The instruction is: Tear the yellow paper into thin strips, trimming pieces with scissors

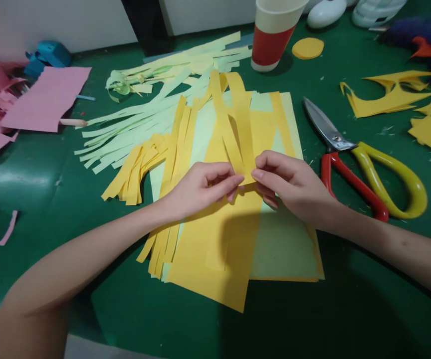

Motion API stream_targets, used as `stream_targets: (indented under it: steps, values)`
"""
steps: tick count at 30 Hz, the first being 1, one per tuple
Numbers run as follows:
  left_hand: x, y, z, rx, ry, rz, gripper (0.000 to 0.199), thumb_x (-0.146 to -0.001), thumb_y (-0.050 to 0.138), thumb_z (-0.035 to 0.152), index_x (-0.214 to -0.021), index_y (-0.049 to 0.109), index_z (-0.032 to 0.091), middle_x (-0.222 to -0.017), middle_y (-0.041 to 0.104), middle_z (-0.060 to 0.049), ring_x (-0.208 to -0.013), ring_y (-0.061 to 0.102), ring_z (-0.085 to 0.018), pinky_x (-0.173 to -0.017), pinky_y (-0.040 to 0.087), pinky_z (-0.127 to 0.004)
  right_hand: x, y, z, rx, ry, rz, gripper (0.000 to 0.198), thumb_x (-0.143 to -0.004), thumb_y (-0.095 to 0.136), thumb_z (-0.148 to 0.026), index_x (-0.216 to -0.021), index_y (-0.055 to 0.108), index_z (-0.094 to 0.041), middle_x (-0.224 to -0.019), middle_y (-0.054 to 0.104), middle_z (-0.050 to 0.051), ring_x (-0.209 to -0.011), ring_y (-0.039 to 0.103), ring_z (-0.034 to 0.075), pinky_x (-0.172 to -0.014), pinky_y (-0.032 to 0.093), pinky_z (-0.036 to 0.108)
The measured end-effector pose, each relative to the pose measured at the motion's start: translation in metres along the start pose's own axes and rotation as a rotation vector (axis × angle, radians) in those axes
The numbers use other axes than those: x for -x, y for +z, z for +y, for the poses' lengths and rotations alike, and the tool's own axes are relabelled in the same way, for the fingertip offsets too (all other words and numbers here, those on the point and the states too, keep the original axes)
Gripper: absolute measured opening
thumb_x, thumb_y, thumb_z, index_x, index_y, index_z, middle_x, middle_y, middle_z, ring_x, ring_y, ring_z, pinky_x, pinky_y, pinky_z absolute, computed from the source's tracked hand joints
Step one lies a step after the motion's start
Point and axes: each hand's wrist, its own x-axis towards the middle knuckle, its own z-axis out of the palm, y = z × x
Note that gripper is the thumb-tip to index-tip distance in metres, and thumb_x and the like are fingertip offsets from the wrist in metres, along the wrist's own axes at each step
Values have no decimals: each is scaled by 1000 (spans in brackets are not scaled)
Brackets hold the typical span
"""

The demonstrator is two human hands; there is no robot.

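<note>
Both my hands pinch the near end of a yellow paper strip [242,127] that bends back in a loop away from me. My left hand [211,185] grips it with thumb and forefinger at the left edge. At the right edge, my right hand [285,182] holds it in a similar pinch. Beneath them lies a larger yellow paper sheet [215,279] on top of pale green paper [286,254]. Several loose yellow strips [180,149] rest to the left, beside a fringed yellow piece [133,169].
Scissors [337,139] with red and yellow handles lie at right, near yellow scraps [391,94]. A paper cup [275,35] stands behind, next to a yellow paper disc [308,48]. Green cut strips [133,124] and pink paper [47,99] cover the left of the green table [58,199].
</note>
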Motion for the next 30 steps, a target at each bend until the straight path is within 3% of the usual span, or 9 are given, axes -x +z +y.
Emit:
stream_targets:
  steps: [16,30]
  values:
    - [1,0,1,-47,26,33,32,-84,51,27,-55,53,15,-53,57,2,-48,48,-6,-47,37,-19,0,-2,-1,87,-15,-1,23,-82,47,-19,-60,40,-20,-50,36,-5,-44,33,7,-40,25,24]
    - [2,3,-1,97,-7,44,26,-85,52,25,-61,51,15,-52,54,4,-50,55,-5,-48,45,-14,0,1,-1,21,-15,15,23,-84,47,-18,-62,39,-20,-50,35,-6,-43,33,6,-39,26,22]
